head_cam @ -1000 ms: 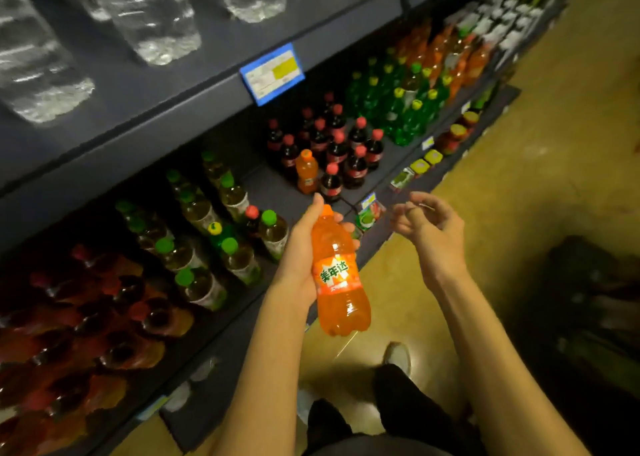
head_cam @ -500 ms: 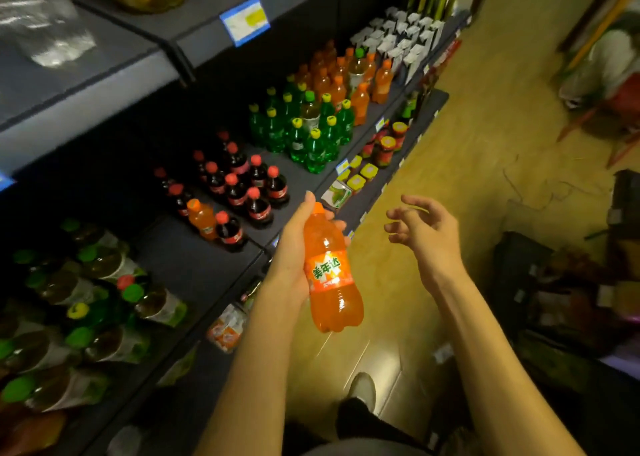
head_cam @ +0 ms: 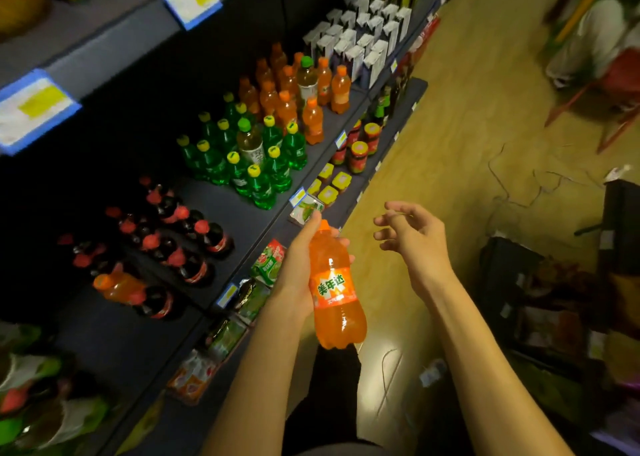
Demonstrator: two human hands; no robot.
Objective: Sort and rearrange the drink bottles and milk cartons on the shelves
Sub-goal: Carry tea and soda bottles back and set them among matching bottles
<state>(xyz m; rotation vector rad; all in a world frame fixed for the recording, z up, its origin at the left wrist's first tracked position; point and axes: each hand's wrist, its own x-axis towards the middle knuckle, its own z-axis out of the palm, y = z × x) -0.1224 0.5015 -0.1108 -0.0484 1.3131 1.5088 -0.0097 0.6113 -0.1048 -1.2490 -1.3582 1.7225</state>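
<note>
Left hand: the left hand [head_cam: 300, 272] is wrapped around an orange soda bottle [head_cam: 335, 291], thumb up by the neck, fingers behind the body, at lower centre of the frame.
Held bottle: upright, tilted slightly, orange cap on top, label with white characters facing the camera; it is in the air in front of the shelf edge, touching no shelf.
Right hand: the right hand [head_cam: 414, 239] is empty, fingers loosely spread and curled, just to the right of the bottle and apart from it.
Middle shelf: the dark shelf [head_cam: 242, 210] carries cola bottles [head_cam: 180, 237] with red caps at left centre, and one stray orange bottle [head_cam: 119, 286] among them.
Green bottles: a cluster of green bottles [head_cam: 249, 158] with yellow caps at centre.
Orange group: orange bottles [head_cam: 294, 92] standing above centre.
Cartons: white milk cartons [head_cam: 363, 36] at top centre.
Floor: yellowish floor [head_cam: 467, 109] on the right.
</note>
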